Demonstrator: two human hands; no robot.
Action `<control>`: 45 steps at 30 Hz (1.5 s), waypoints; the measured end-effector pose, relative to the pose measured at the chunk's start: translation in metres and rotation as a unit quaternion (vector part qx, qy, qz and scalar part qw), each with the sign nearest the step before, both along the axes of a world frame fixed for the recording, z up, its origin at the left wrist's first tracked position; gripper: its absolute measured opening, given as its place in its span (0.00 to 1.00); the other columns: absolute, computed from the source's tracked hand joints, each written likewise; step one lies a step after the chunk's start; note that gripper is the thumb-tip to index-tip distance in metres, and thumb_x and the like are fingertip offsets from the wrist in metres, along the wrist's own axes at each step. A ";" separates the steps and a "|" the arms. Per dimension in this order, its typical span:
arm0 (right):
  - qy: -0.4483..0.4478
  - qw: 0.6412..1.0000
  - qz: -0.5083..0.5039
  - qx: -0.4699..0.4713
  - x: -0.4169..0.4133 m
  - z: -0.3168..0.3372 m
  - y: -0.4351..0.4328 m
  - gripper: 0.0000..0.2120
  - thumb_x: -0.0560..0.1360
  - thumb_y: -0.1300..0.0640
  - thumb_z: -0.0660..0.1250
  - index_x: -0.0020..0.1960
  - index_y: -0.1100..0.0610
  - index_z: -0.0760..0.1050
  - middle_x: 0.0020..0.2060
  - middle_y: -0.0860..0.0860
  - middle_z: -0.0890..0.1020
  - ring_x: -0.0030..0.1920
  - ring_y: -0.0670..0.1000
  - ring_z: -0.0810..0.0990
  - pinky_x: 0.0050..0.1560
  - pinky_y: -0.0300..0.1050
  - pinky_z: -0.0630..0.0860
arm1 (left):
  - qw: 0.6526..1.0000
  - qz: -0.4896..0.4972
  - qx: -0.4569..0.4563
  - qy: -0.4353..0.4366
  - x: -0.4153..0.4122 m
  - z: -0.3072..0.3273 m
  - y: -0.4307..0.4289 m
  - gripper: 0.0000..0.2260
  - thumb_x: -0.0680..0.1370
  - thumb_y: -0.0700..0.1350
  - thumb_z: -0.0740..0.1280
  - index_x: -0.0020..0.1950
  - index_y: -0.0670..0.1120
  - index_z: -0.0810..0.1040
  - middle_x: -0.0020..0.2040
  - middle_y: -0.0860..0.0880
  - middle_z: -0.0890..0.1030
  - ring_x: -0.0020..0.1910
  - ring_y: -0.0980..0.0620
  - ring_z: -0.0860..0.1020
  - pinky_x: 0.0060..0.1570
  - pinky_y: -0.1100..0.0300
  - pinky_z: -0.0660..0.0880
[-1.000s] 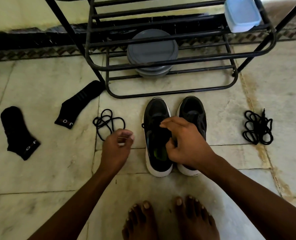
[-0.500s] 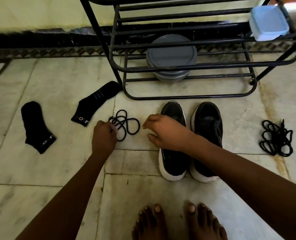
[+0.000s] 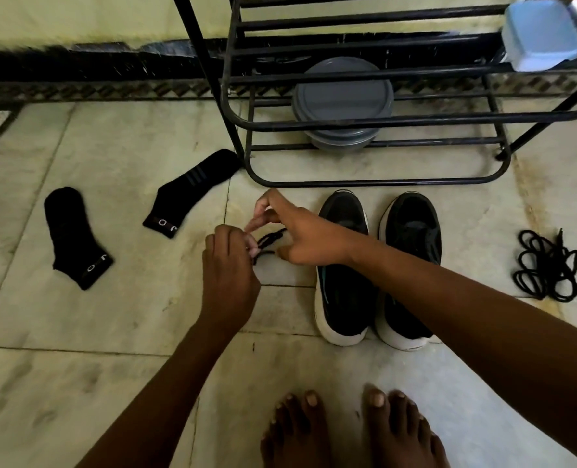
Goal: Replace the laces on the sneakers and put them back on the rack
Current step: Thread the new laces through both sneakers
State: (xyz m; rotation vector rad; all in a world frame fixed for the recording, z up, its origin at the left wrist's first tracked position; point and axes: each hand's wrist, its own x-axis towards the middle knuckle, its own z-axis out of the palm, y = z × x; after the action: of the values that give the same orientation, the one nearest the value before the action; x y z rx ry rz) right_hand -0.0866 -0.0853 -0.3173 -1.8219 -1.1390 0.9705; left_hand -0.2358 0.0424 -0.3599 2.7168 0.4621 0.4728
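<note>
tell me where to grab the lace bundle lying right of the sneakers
Probably pinch the lace bundle at its middle, where the loops cross, coming straight down from above: it lies flat on the floor in loose coils. Its tip pokes out at the far end.

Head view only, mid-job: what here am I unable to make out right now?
All in the head view:
- Lace bundle: mostly covered by left hand and right hand; its ends and the right hand's grip unclear.
- Sneaker nearer the hands: eyelets partly hidden by the right forearm.
- Rack: upper shelves cut off by the top edge.
- Blue container: blurred, at the corner.
</note>
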 end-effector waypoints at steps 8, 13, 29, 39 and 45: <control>0.046 0.991 -0.088 0.086 0.017 0.028 -0.024 0.09 0.76 0.70 0.70 0.54 0.62 0.75 0.37 0.60 0.80 0.37 0.60 0.82 0.43 0.63 0.80 | 0.978 0.175 0.020 0.108 -0.020 0.001 0.044 0.12 0.71 0.29 0.66 0.51 0.40 0.73 0.52 0.38 0.73 0.49 0.36 0.72 0.42 0.49 0.67; -0.018 0.992 -0.092 0.082 0.029 0.032 -0.034 0.03 0.79 0.64 0.70 0.50 0.61 0.83 0.34 0.52 0.81 0.33 0.46 0.79 0.38 0.41 0.77 | 0.964 0.194 -0.052 0.175 -0.039 -0.012 0.068 0.14 0.70 0.28 0.65 0.53 0.38 0.72 0.53 0.36 0.73 0.53 0.33 0.72 0.46 0.43 0.69; -0.280 0.957 -0.049 -0.049 0.013 0.023 -0.027 0.28 0.71 0.54 0.71 0.71 0.51 0.71 0.65 0.48 0.75 0.67 0.51 0.74 0.67 0.59 0.69 | 0.999 0.003 -0.028 -0.033 -0.023 0.023 0.031 0.13 0.74 0.23 0.60 0.48 0.40 0.73 0.46 0.41 0.73 0.45 0.42 0.71 0.41 0.44 0.70; -0.029 0.995 -0.077 0.050 0.001 0.018 -0.024 0.07 0.81 0.56 0.69 0.48 0.59 0.82 0.32 0.50 0.81 0.32 0.45 0.78 0.38 0.36 0.73 | 0.983 0.174 -0.033 -0.053 -0.017 0.029 0.041 0.12 0.73 0.25 0.60 0.50 0.40 0.71 0.51 0.39 0.73 0.50 0.39 0.71 0.47 0.54 0.62; -0.099 0.992 -0.076 0.007 0.019 0.018 -0.040 0.08 0.81 0.57 0.68 0.51 0.59 0.84 0.32 0.41 0.79 0.34 0.39 0.79 0.39 0.28 0.69 | 0.960 0.261 -0.047 0.088 -0.043 -0.001 0.063 0.11 0.73 0.28 0.63 0.50 0.42 0.70 0.50 0.39 0.74 0.51 0.35 0.73 0.44 0.41 0.71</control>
State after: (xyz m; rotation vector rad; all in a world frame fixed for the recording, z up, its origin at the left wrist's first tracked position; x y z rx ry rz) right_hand -0.0680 -0.1255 -0.2996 -1.9971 -1.1009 0.7045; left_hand -0.2793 0.1054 -0.3608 2.5350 1.2305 0.3236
